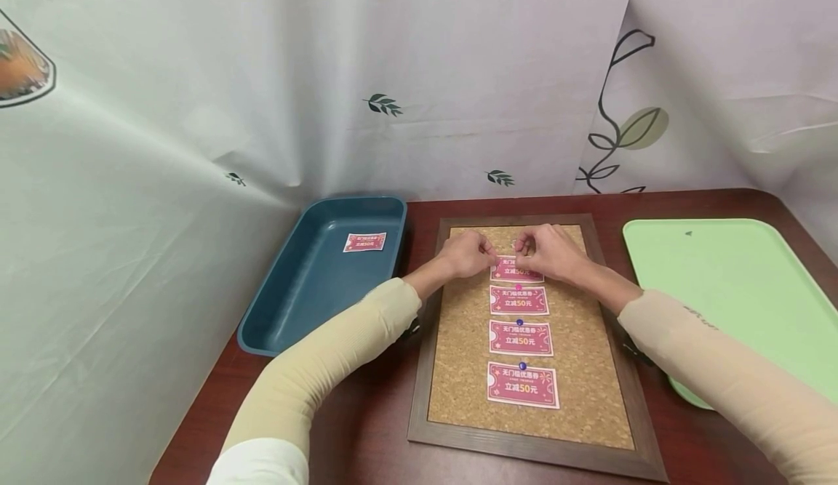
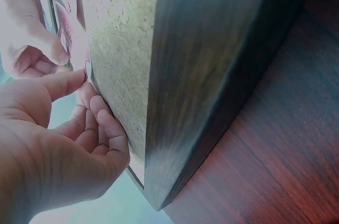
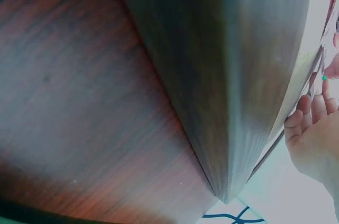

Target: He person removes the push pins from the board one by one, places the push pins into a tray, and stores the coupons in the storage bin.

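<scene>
A framed corkboard (image 1: 458, 369) lies on the table with a column of pink paper coupons on it. At the top of the column, my left hand (image 1: 467, 254) pinches the left edge of a coupon (image 1: 517, 274). My right hand (image 1: 553, 254) is over the same coupon's upper right, holding a small green-headed push pin (image 3: 324, 77) between thumb and finger. Whether the pin's tip touches the paper is hidden. Below are three more coupons (image 1: 519, 302), bearing a pink push pin (image 1: 519, 287), a blue push pin (image 1: 520, 322) and another blue push pin (image 1: 522, 366) at their top edges.
Left of the board stands a deep blue tray (image 1: 308, 296) with one loose coupon (image 1: 364, 242) inside. A light green tray (image 1: 707, 259) lies to the right, partly under my right forearm. A patterned white sheet (image 1: 445, 107) hangs behind the dark red table (image 1: 366, 412).
</scene>
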Action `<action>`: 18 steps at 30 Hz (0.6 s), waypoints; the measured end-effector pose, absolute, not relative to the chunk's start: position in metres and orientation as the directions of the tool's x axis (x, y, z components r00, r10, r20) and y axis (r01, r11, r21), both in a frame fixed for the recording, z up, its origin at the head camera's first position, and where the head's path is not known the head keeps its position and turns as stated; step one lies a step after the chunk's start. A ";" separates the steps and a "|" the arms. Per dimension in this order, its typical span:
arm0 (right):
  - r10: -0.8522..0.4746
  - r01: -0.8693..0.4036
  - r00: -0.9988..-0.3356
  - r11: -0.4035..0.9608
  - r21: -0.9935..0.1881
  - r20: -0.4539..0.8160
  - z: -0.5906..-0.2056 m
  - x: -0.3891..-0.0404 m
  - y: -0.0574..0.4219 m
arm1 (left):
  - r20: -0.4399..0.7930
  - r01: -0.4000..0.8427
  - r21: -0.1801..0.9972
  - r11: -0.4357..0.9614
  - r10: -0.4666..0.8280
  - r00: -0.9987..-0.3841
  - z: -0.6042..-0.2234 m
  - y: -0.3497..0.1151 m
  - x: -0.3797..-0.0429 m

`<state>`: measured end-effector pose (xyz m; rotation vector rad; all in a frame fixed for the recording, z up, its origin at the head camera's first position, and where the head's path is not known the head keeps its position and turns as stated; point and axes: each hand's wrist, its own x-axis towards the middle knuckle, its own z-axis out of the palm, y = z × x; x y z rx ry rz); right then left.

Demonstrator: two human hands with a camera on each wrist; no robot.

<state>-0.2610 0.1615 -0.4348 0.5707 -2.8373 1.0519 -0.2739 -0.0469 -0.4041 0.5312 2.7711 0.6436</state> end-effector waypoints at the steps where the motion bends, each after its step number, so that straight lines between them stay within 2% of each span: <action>1: -0.318 -0.359 -0.931 0.698 -0.619 0.181 -0.434 -0.261 0.162 | -0.150 0.295 0.460 0.838 0.400 -0.904 -0.404 -0.047 -0.274; 18: -0.298 -0.335 -0.940 0.699 -0.632 0.169 -0.420 -0.257 0.162 | -0.125 0.300 0.425 0.854 0.383 -0.915 -0.388 -0.048 -0.271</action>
